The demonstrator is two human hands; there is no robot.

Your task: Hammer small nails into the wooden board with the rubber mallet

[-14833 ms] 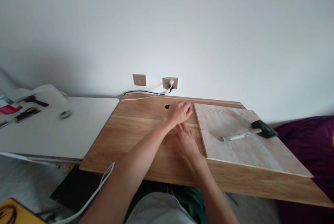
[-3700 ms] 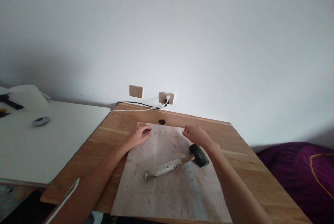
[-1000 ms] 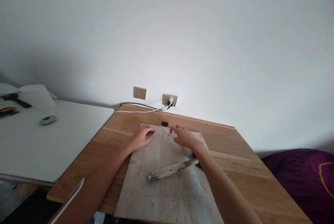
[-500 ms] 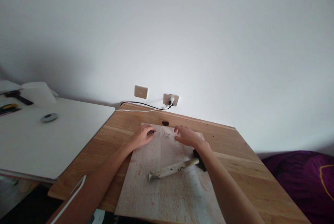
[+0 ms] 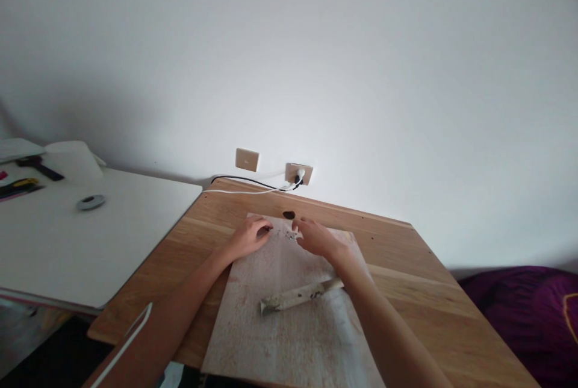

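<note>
My left hand (image 5: 250,236) rests at the far left part of a worn whitish board (image 5: 253,328). Its fingers are curled in a pinch, with a tiny dark thing at the tips that is too small to name. My right hand (image 5: 316,237) reaches over several small metal pieces (image 5: 291,235) near the board's far edge. Its thumb and forefinger are apart, close to those pieces. Across the middle of the board lies a hammer (image 5: 298,296) with a worn, pale handle. Its dark head is hidden behind my right forearm.
The board lies on a wooden table (image 5: 415,291) with a round hole (image 5: 289,215). At left, a white table (image 5: 135,219) bears a tape roll (image 5: 91,202) and tools. Cables (image 5: 253,186) run to a wall socket (image 5: 298,173). Purple fabric (image 5: 519,309) lies at right.
My right hand has moved left towards the small metal pieces, and its forearm now covers the hammer's head. My left hand stays in its pinch at the same place.
</note>
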